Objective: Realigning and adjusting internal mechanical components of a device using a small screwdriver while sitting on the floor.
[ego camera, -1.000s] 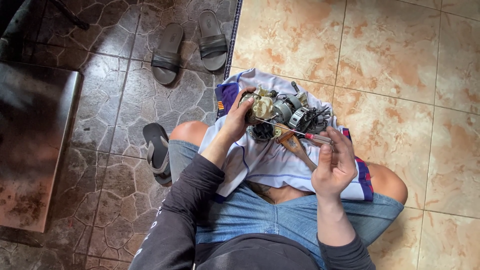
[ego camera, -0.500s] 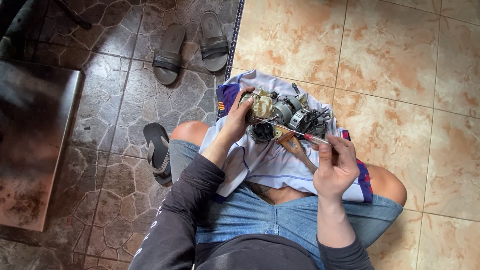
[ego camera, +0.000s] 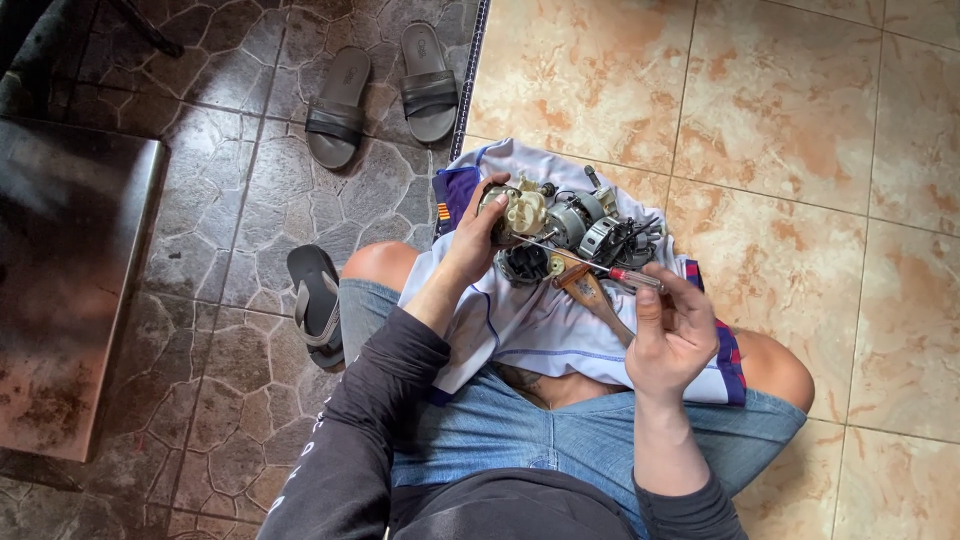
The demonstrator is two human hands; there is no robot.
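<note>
— What lay on the floor?
— A white cloth over the lap, a dark stool at nine o'clock, sandals at eleven.
— And on the cloth?
— A motor, at twelve o'clock from the knees. The left hand had its grip pressed on the motor's beige end.
— The right hand?
— At three o'clock, pinching a screwdriver, tip touching the motor.

The small parts of the motor assembly at upper centre are too tangled to tell apart. The left hand hides its near side, and the dark tabletop is cut off at the left edge.
</note>
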